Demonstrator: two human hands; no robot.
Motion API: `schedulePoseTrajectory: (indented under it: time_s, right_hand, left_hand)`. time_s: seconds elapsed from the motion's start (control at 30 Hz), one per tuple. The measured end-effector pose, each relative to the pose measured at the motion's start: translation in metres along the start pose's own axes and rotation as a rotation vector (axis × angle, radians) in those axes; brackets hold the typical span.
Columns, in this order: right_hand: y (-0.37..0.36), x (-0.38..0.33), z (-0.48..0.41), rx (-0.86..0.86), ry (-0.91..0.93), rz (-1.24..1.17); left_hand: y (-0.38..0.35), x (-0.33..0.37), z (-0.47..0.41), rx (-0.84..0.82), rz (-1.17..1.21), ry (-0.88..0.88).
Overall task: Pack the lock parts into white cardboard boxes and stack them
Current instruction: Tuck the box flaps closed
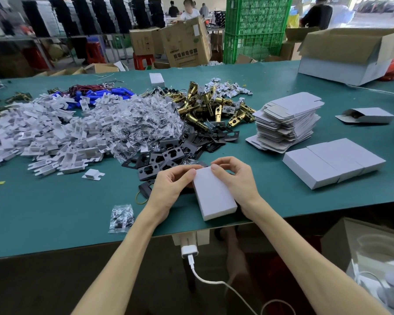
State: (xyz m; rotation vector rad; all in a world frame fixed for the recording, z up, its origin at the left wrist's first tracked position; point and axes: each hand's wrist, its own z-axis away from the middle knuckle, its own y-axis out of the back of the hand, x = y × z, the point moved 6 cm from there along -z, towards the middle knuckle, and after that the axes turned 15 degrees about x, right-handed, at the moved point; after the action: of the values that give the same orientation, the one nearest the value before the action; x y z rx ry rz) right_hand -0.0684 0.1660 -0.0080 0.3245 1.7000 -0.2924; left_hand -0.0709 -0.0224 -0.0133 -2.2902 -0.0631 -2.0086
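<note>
Holding white box [214, 197] between left hand [172, 186], right hand [236, 179]; brown carton [187, 39] lettering illegible.

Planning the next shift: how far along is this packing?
Done: a few closed boxes lie side by side on the right, not stacked. In hand: left hand and right hand hold one white box. Left: large piles of brass latches, black plates, clear bags, white inserts and flat box blanks. Early days.

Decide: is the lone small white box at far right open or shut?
Open: that box gapes at its left end, flap out.
</note>
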Motion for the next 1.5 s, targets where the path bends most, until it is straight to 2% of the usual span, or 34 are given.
schedulePoseTrajectory:
  time_s: [0.13, 0.3, 0.43, 0.53, 0.77, 1.0, 1.17, 1.33, 1.5]
  right_hand:
    - [0.017, -0.008, -0.01, 0.031, 0.007, 0.098]
    - [0.046, -0.016, -0.034, 0.069, 0.053, 0.375]
    - [0.04, -0.017, -0.028, -0.072, 0.059, 0.566]
    - [0.023, -0.03, -0.015, -0.142, 0.201, 0.718]
    - [0.001, -0.028, 0.013, -0.272, 0.225, 1.141]
    - [0.029, -0.028, 0.012, -0.167, 0.147, 1.174]
    - [0.059, -0.037, 0.006, -0.178, 0.182, 1.029]
    - [0.116, -0.063, -0.031, 0.028, 0.289, 0.984]
    - [0.172, -0.072, -0.075, 0.169, 0.226, 1.071]
  left_hand:
    - [-0.001, -0.002, -0.002, -0.003, -0.024, -0.014]
    - [0.0, -0.001, -0.003, -0.01, -0.072, -0.046]
    - [0.0, -0.001, -0.002, -0.017, -0.083, -0.054]
    - [-0.001, -0.001, -0.003, -0.014, -0.091, -0.069]
    - [0.0, -0.003, -0.004, -0.01, -0.076, -0.084]
    - [0.0, -0.003, -0.005, 0.004, -0.098, -0.083]
    - [0.0, -0.003, -0.005, 0.008, -0.109, -0.08]
    - [-0.002, -0.004, -0.004, -0.016, -0.128, -0.079]
    - [-0.003, -0.003, -0.003, -0.028, -0.14, -0.085]
